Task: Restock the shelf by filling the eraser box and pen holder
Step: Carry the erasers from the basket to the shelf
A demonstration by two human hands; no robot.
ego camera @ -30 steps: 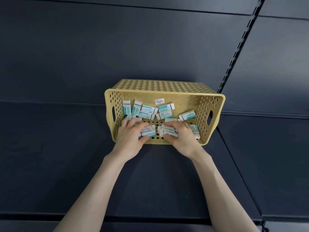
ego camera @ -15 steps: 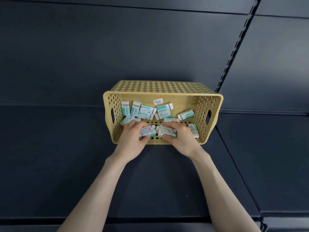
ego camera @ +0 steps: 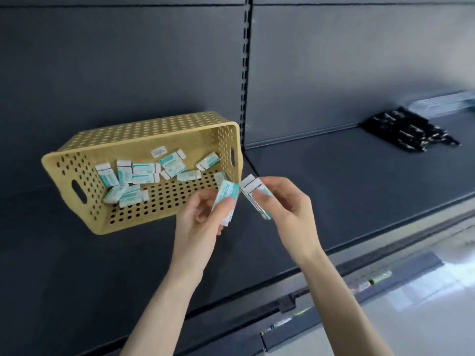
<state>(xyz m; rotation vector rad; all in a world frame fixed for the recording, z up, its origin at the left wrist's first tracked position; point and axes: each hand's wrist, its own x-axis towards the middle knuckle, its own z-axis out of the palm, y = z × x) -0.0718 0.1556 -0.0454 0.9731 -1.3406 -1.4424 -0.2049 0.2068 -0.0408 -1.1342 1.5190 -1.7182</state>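
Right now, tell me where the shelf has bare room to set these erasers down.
Bare shelf runs from the basket to the black pens at far right, and in front of the basket toward the edge. Crowded: the basket's left half, piled with erasers; both hands hold more.

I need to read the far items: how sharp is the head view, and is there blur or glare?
Head view: the basket and erasers in the left hand and right hand are fairly sharp; the black pens and packets at far right are motion-smeared; pale glare washes the lower right floor.
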